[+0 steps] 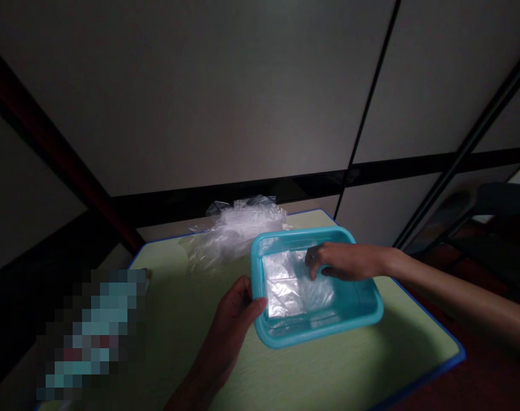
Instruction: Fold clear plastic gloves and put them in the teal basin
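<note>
The tub (349, 303), blue and shallow, is over the right half of the counter (169, 319), tilted a little so that its inside shows. The person's left grip (236, 311) is closed on its left wall, thumb over the rim and fingers behind. The right grip (339, 261) is inside the tub, fingers curled down at the bags (283, 288), with only a small gap between thumb and forefinger; whether it has hold of any film I cannot tell. The bags are clear and lie folded, side by side, over the left and middle of the tub's floor.

A loose heap (251, 225) of clear film sits on the counter at its far edge, just behind the tub's left corner. The right forearm (456, 291) comes in from the right across the tub's rim and hides a stretch of it. The tub itself covers part of the counter behind it.

At the far left of the counter is a blurred patch (99, 325) of teal and red, too coarse to name, well apart from the tub. The counter has a blue edge (426, 377). Behind it stand tall pale panels (242, 114) crossed by a black band (200, 197). A dark chair (503, 200) is off to the right, in shadow.
</note>
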`<state>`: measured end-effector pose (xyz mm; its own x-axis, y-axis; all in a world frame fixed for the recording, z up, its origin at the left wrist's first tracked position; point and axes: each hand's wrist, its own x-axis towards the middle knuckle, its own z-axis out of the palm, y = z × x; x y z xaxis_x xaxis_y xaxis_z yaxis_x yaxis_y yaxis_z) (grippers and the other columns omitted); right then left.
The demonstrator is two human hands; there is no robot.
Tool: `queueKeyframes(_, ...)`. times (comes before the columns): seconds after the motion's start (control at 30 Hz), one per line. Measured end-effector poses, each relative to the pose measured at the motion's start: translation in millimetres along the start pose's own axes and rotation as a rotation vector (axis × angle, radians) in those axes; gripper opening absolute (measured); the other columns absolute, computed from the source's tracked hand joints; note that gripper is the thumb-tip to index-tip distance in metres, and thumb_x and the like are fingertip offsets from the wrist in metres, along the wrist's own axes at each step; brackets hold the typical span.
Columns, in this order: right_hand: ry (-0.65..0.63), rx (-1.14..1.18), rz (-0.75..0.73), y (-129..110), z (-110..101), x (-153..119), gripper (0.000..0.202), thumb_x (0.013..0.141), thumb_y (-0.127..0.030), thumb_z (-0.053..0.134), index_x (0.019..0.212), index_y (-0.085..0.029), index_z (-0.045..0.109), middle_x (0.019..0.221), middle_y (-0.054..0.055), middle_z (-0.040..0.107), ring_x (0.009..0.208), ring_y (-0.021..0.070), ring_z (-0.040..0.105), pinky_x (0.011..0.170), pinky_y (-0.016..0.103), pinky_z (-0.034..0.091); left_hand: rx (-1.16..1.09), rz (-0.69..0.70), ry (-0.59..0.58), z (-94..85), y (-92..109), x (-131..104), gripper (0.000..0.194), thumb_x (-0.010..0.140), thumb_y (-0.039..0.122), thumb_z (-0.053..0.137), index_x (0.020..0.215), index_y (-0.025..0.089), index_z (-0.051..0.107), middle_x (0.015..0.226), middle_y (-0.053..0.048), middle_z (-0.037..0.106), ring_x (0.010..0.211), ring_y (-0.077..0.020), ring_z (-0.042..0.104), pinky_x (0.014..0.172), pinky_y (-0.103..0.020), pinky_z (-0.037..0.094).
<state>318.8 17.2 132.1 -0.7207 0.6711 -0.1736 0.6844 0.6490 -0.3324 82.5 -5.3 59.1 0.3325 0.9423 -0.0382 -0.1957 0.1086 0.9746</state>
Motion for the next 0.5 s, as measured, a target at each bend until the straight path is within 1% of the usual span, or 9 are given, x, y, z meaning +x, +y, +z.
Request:
queueKeyframes(0.07, 0.026, -0.028, 0.016, 0, 1, 0, 0.030, 0.073, 0.002, 0.045, 0.094, -0.013, 0.060, 0.101, 0.009, 0.054, 0.098, 0.0185, 0.048, 0.084, 0.031, 0.038, 0.003, -0.003, -0.009, -0.5, 0, 0, 0.015, 0.066, 0.027, 0.063, 0.070, 0.016, 0.054, 0.065, 0.001, 0.054, 0.061, -0.0122, 0.048, 0.056, -0.021, 0.036)
queueKeyframes(0.13, 0.023, -0.054, 0.044, -1, 3, 0, 0.030, 0.072, 0.001, 0.045, 0.095, -0.013, 0.059, 0.101, 0.010, 0.052, 0.096, 0.0193, 0.049, 0.082, 0.031, 0.039, -0.005, -0.006, -0.007, -0.3, 0, -1, 0.015, 0.066, 0.027, 0.063, 0.072, 0.016, 0.055, 0.066, 0.001, 0.054, 0.063, -0.0130, 0.049, 0.058, -0.022, 0.037)
queueKeyframes(0.3, -0.066, -0.090, 0.112, -8, 11, 6, 0.032, 0.070, -0.001, 0.047, 0.098, -0.014, 0.056, 0.099, 0.011, 0.051, 0.084, 0.0205, 0.053, 0.072, 0.031, 0.041, -0.028, -0.018, 0.014, 0.8, -1, -2, 0.014, 0.066, 0.026, 0.064, 0.072, 0.016, 0.055, 0.066, 0.001, 0.055, 0.063, -0.0128, 0.050, 0.058, -0.022, 0.037)
queueKeyframes(0.4, -0.100, -0.092, 0.098, -13, 14, 9, 0.032, 0.071, -0.003, 0.049, 0.100, -0.013, 0.053, 0.097, 0.011, 0.052, 0.084, 0.0219, 0.053, 0.069, 0.030, 0.042, -0.038, -0.021, 0.009, 1.4, -2, -2, 0.014, 0.067, 0.025, 0.063, 0.073, 0.016, 0.055, 0.067, 0.001, 0.054, 0.063, -0.0126, 0.050, 0.058, -0.022, 0.037)
queueKeyframes(0.5, -0.135, -0.090, 0.100, -17, 16, 13, 0.037, 0.071, -0.002, 0.048, 0.106, -0.012, 0.050, 0.099, 0.013, 0.053, 0.085, 0.0231, 0.055, 0.068, 0.030, 0.042, -0.055, -0.040, 0.009, 2.4, -1, -2, 0.015, 0.067, 0.026, 0.063, 0.075, 0.016, 0.055, 0.064, 0.002, 0.051, 0.062, -0.0121, 0.049, 0.058, -0.022, 0.038)
